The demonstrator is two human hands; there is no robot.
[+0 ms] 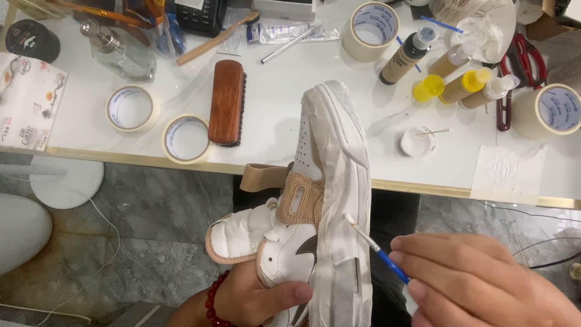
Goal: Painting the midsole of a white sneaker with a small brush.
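A small white dish [418, 143] on the white table [272, 103] holds a thin stick resting in pale paste. Behind it lie 4 bottles [466, 85]: 1 dark-capped, 2 with yellow caps, 1 white-capped, all tan with labels. A clear glass bottle [118, 51] lies at the far left. 4 tape rolls [187, 138] sit about, beside a wooden brush [226, 101]. A flat printed packet [30, 100] with red marks lies at the left edge.

The left hand [254, 300], fingers clamped, grips the white-and-tan shoe [315, 200] from below, sole turned toward the right hand [478, 284]. That hand's fingers pinch a blue-handled brush [375, 247]; its white tip touches the masked sole edge.
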